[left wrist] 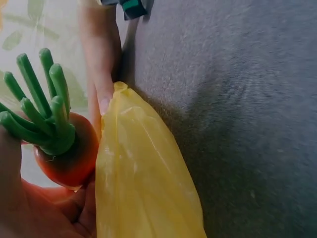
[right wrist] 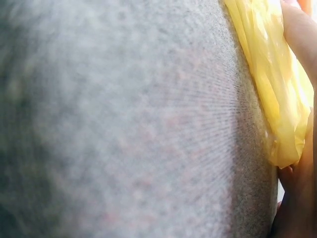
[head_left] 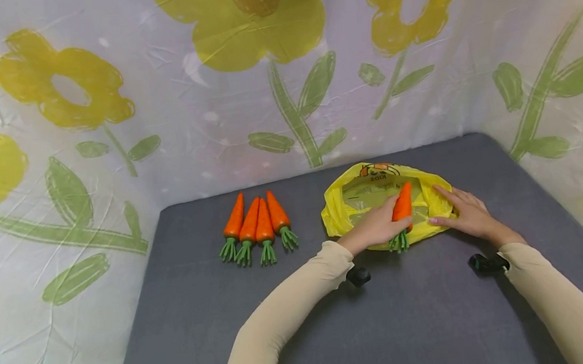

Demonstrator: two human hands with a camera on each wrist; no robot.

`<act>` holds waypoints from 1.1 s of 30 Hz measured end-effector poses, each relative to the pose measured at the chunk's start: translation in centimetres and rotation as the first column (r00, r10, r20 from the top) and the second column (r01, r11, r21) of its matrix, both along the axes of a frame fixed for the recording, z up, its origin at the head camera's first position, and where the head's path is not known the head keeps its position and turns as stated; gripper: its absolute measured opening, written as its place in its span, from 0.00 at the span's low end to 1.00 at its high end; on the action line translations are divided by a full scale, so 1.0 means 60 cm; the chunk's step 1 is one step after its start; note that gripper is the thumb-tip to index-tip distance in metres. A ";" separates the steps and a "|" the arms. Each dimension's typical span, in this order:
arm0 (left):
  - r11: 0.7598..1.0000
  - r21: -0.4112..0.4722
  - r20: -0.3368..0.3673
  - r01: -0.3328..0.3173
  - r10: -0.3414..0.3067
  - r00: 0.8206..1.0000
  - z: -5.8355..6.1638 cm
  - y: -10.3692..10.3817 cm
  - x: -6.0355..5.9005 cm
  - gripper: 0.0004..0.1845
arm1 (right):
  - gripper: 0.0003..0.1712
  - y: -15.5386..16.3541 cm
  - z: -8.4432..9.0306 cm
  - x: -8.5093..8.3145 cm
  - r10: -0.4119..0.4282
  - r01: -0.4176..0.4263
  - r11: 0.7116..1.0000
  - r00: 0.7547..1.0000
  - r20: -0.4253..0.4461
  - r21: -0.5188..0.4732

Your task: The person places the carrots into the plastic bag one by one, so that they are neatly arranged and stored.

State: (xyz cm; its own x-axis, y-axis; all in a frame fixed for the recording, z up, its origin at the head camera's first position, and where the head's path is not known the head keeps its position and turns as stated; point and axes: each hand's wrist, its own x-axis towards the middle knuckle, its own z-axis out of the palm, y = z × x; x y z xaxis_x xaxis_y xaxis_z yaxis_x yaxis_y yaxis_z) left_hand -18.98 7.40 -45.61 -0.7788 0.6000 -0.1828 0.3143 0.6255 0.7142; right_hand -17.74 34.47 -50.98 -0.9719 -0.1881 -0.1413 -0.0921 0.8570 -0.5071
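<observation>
In the head view my left hand [head_left: 375, 225] grips an orange toy carrot [head_left: 403, 204] with green stalks, over the open mouth of a yellow plastic bag [head_left: 335, 216]. The carrot's tip points away from me and its stalks [left wrist: 57, 119] face the left wrist camera. On the bag's right side, my right hand [head_left: 467, 213] holds the rim, thumb and fingers spread along it. The right wrist view shows the thumb [right wrist: 301, 34] against the yellow plastic; the other fingers are partly hidden behind it.
Several more toy carrots [head_left: 256, 225] lie side by side at the table's back left, tips away from me. The grey table [head_left: 291, 297] ends at a flower-printed cloth [head_left: 203, 126] behind. Dark devices [head_left: 358, 276] sit at both wrists.
</observation>
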 end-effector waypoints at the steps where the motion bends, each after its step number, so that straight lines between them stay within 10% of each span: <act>1: 1.000 -0.001 0.011 -0.001 0.001 1.000 0.000 0.005 -0.003 0.38 | 0.57 0.000 0.000 0.000 0.000 0.000 1.000 1.000 0.000 0.000; 14: 0.997 0.005 0.019 -0.079 0.079 0.997 -0.019 0.078 -0.026 0.32 | 0.57 0.009 0.000 -0.005 0.008 -0.009 0.998 1.000 -0.010 -0.057; 25: 0.983 0.040 0.085 -0.180 0.176 0.981 -0.026 0.108 -0.020 0.35 | 0.49 0.023 0.020 -0.005 0.000 0.026 0.947 0.997 0.080 -0.321; 33: 0.982 0.037 0.104 -0.183 0.178 0.978 -0.026 0.110 -0.012 0.34 | 0.50 0.035 0.016 -0.011 -0.031 0.034 0.975 0.999 0.018 -0.217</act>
